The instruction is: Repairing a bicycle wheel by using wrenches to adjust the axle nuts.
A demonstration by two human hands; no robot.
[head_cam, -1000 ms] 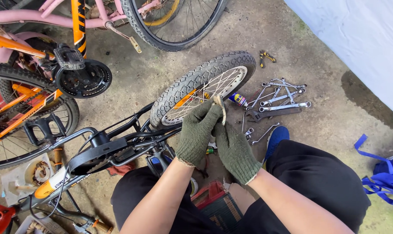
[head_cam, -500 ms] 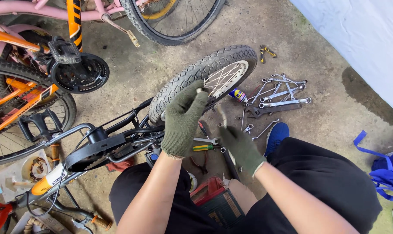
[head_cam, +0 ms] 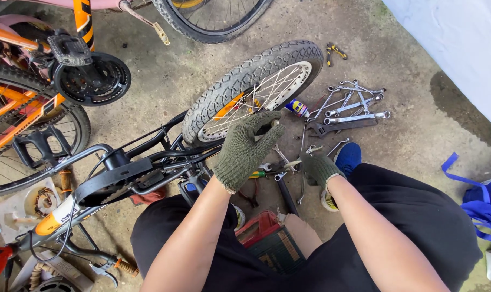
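left hand [head_cam: 245,148]: gloved in dark green knit, raised with fingers spread and loose, grasping nothing; it hovers over the lower rim of the small wheel [head_cam: 256,89] and covers part of its spokes.
right hand [head_cam: 318,168]: gloved, lowered among the tools by the knee; fingers curl downward over something on the ground, but i cannot tell whether they clasp anything.
small wheel: knobby tyre, white rim, tilted up from the overturned black bike frame [head_cam: 137,167]; its hub is hard to make out behind the left hand.
wrenches [head_cam: 351,108]: a loose pile on the concrete, just right of the wheel, overlapping each other.
spray can [head_cam: 298,108]: small, mostly hidden by the tyre.
screwdriver [head_cam: 267,170]: only partly visible between the two hands.
orange bike [head_cam: 34,81]: cut off at the left edge.
blue bag [head_cam: 483,200]: cut off at the right.
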